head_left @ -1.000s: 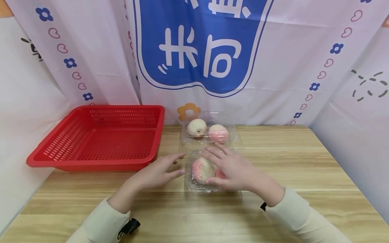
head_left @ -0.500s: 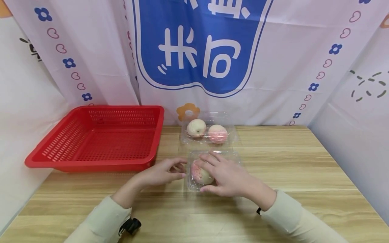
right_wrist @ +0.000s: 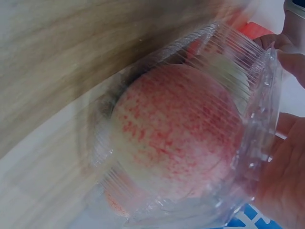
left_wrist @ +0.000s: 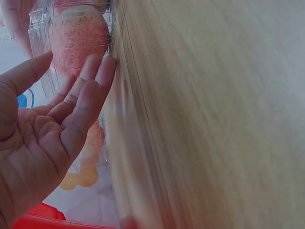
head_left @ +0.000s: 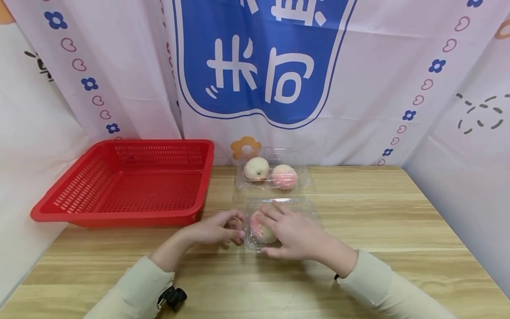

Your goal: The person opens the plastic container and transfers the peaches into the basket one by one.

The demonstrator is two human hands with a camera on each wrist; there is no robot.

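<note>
A clear plastic clamshell box (head_left: 292,201) stands on the table in the head view. A pink and cream peach (head_left: 259,230) shows through its left side. My right hand (head_left: 296,232) rests on top of this box, fingers spread and extended, hiding its right part. The right wrist view shows another red-speckled peach (right_wrist: 176,129) inside, behind the ridged plastic wall. My left hand (head_left: 219,227) is beside the box's left side, fingers slightly bent, holding nothing. In the left wrist view its palm and fingers (left_wrist: 86,102) face the box; whether they touch it I cannot tell.
Behind the near box is a second clear box (head_left: 275,186) with two peaches (head_left: 256,169) in it. To the left stands a red plastic basket (head_left: 151,195) with slotted walls. A printed cloth (head_left: 358,110) hangs along the table's (head_left: 378,212) back edge.
My right hand has come down onto the box and moved slightly left and nearer me. My left hand has lowered beside the box, its fingers bending a little more.
</note>
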